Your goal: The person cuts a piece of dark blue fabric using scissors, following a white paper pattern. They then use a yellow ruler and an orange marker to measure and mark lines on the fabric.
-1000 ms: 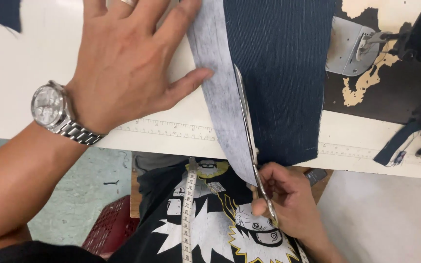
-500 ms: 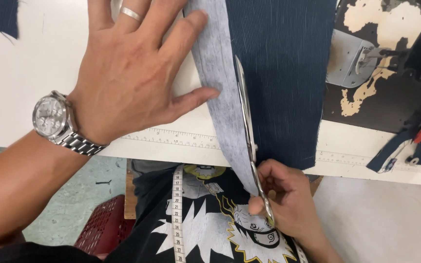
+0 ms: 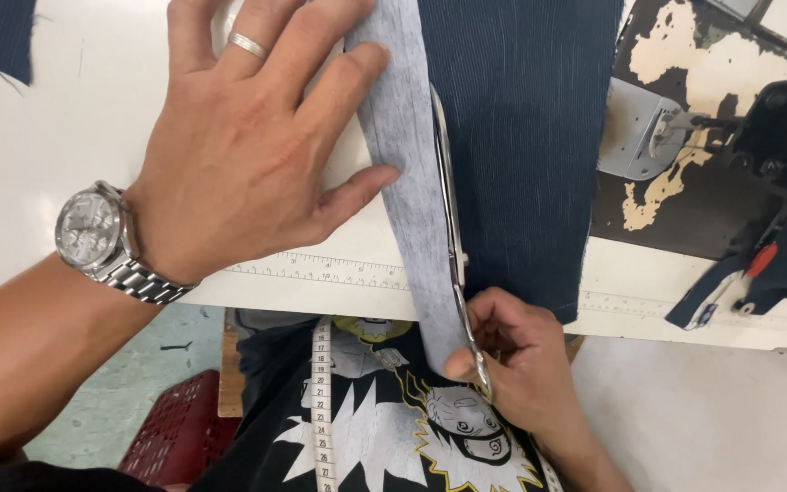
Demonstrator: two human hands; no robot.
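At centre frame the left hand [image 3: 248, 150] lies flat with fingers spread, pressing the grey fabric strip [image 3: 409, 173] onto the white table [image 3: 66, 164]. At lower centre the right hand [image 3: 512, 364] is closed around the scissors [image 3: 453, 246], whose blades run along the dark navy fabric [image 3: 521, 137]. A printed ruler strip [image 3: 321, 269] lines the table's near edge.

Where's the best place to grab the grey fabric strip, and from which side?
Probably the grey strip's free end, hanging past the table edge, approached from below. On the table it lies flat under the left hand's fingers, with the scissors, worked by the right hand, tight along its right side.
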